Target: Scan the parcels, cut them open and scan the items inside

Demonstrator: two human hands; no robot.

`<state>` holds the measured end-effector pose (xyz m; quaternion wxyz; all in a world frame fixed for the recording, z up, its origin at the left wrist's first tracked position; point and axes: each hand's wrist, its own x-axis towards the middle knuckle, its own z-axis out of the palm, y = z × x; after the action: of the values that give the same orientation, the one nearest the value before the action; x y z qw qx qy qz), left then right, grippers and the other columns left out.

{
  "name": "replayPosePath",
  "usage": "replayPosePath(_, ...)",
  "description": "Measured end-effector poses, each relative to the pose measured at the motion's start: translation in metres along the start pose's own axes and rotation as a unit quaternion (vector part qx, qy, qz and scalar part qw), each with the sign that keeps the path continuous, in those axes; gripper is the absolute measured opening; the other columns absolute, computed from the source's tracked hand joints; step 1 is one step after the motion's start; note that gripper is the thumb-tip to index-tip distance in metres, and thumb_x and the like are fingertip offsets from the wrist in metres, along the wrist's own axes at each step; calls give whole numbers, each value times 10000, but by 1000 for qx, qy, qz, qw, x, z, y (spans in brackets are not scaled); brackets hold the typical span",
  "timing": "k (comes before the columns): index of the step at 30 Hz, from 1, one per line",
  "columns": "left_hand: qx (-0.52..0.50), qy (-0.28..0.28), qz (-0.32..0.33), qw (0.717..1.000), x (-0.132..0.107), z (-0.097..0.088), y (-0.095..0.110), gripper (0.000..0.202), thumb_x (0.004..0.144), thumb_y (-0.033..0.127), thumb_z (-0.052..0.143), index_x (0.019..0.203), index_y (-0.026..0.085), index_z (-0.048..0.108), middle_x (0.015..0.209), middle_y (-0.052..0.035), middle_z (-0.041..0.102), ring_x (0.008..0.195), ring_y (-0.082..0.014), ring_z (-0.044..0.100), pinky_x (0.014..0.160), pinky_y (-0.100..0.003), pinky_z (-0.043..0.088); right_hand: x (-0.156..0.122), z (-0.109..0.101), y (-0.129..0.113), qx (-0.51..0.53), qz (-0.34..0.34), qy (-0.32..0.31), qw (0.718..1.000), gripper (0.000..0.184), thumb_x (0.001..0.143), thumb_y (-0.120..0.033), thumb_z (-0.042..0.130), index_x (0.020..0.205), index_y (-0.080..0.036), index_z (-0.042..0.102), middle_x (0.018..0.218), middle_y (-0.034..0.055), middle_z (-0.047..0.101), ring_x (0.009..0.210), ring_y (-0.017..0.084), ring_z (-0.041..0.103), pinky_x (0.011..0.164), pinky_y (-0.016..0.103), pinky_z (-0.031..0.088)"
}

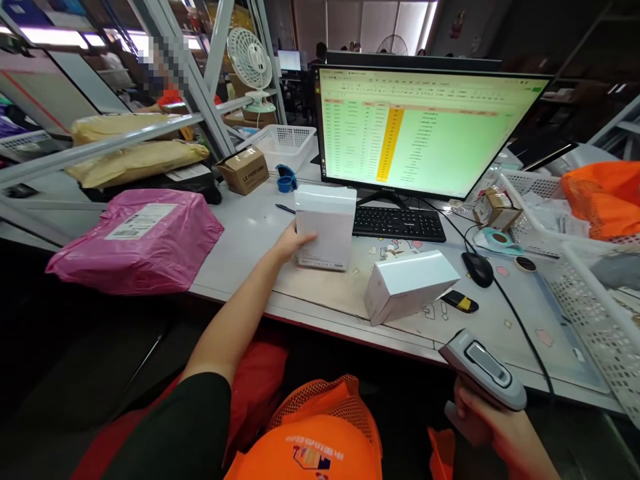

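My left hand (294, 241) grips the left side of an upright white box (325, 227) standing on the desk in front of the keyboard (399, 223). A second white box (407, 283) lies on its side to the right, near the desk's front edge. My right hand (483, 417) is low at the bottom right, closed round the handle of a grey barcode scanner (483, 367) whose head points toward the desk.
A monitor (425, 130) with a green spreadsheet stands behind the keyboard. A pink parcel (137, 240) and yellow parcels (135, 160) lie left. A mouse (477, 268), tape rolls and white baskets (595, 293) fill the right. An orange mesh bag (320, 433) sits below the desk.
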<state>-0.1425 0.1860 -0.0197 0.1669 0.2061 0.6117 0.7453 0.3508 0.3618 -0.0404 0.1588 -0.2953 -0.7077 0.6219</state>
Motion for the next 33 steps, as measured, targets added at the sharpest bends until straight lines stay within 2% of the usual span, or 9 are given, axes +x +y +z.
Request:
replayPosePath(4,-48,82,0,995,-14,17,3,662,666,435,900,1158,162,553,1069,-130,709,925,-277,710,898,-492,600,-6,5,2,18,32,19,999,469,796,-592,771,580,-221,582,569,23,522,538,175,501,518,325,469)
replayPosePath(7,-76,106,-7,992,-29,26,13,610,719,444,869,1150,169,537,1083,-134,702,946,-285,712,907,-508,607,-2,16,0,0,24,19,1000,326,760,-545,813,703,-245,699,608,30,601,549,206,558,498,333,509)
replayPosePath(10,-102,130,11,986,-52,31,26,648,701,421,889,1174,188,512,1133,-127,692,1001,-300,708,928,-512,610,9,39,-11,-34,-55,-36,997,383,725,-471,852,1039,-262,786,909,83,770,764,298,715,660,398,622)
replayPosePath(12,-112,154,46,981,-69,32,33,695,669,414,913,1186,203,500,1184,-119,674,1055,-304,697,955,-501,604,17,58,-23,-52,-101,-97,989,458,756,-422,836,1175,-256,756,1121,106,777,953,330,747,816,418,636)
replayPosePath(16,-122,192,96,969,-103,26,42,746,599,471,943,1144,205,509,1161,-100,678,1071,-306,693,963,-478,599,27,89,-45,-91,-142,-164,972,419,832,-376,780,1220,-234,708,1174,98,766,1053,312,736,901,376,612)
replayPosePath(19,-129,217,93,963,-123,20,49,772,554,491,956,1115,193,516,1067,-84,699,994,-286,712,934,-461,609,32,98,-49,-95,-154,-185,966,377,864,-379,749,1205,-228,699,1165,84,764,1043,289,732,890,351,603)
replayPosePath(29,-170,245,42,953,-147,16,49,912,435,523,993,1153,177,550,1047,-93,717,934,-281,720,844,-422,631,30,101,-52,-69,-139,-211,965,313,897,-400,735,1144,-210,704,1113,84,769,984,257,731,859,327,599)
replayPosePath(31,-159,257,58,952,-144,9,42,870,437,520,990,1112,179,560,1060,-94,714,925,-259,711,827,-391,628,23,85,-41,-42,-123,-209,969,413,862,-403,785,1224,-225,695,1159,92,765,1022,270,735,899,351,601)
replayPosePath(33,-135,279,87,947,-137,-4,32,828,433,496,988,1071,179,565,1064,-91,709,912,-227,696,804,-343,617,17,52,-21,1,-91,-157,983,515,820,-414,831,1282,-232,689,1097,100,778,947,280,752,830,369,623)
